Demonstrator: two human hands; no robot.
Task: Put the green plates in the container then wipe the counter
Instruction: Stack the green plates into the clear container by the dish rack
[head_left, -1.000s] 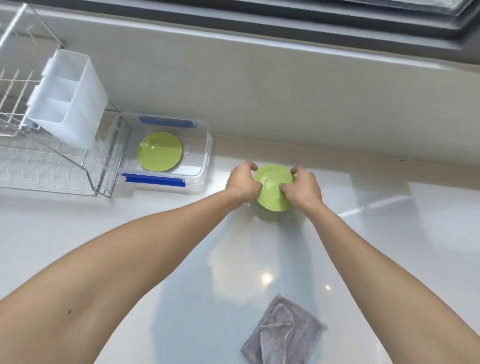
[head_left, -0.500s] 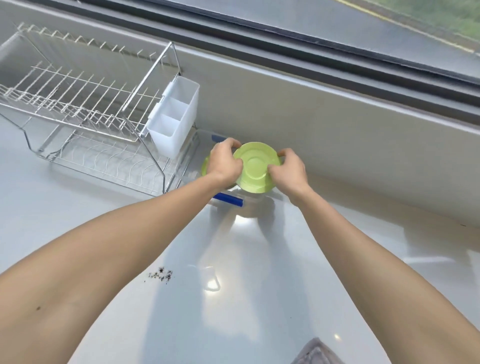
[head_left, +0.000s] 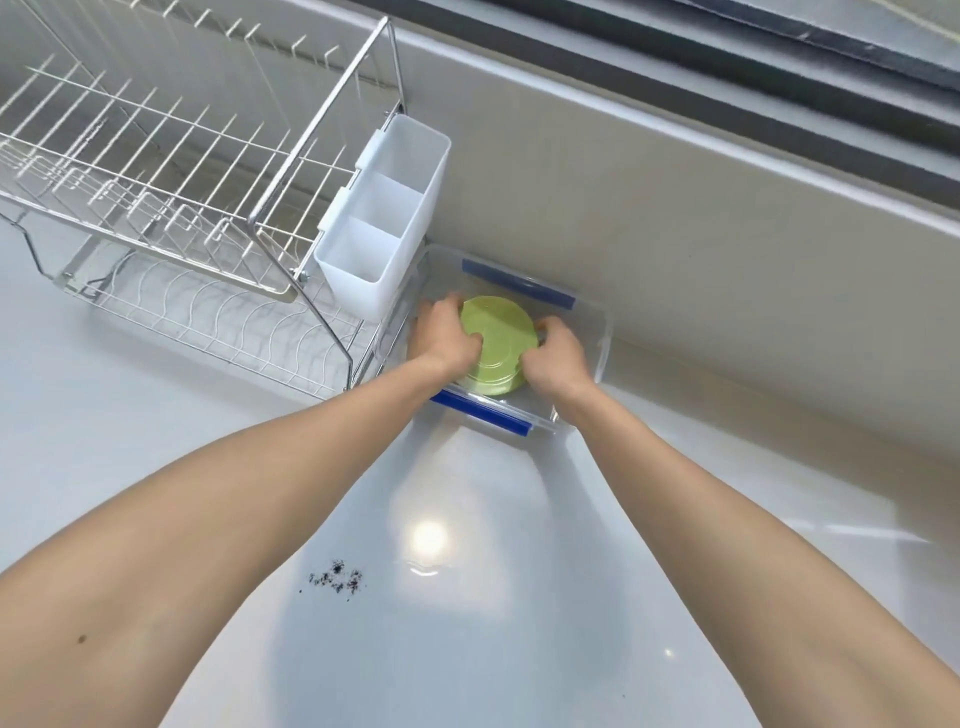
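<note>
Crowding in just left of the grip is the white cutlery caddy (head_left: 382, 228) hanging off the wire dish rack (head_left: 171, 208) — left hand (head_left: 441, 335) and right hand (head_left: 556, 358) both pinching the green plate (head_left: 496, 345) by its edges, down inside the clear container (head_left: 602, 332), dark crumbs (head_left: 337, 577) lying well back toward me.

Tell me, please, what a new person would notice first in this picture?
First the green plate, held by the left hand and right hand inside the clear container by the wall. Then the dark crumbs on the white counter, and the wire dish rack at left.
</note>
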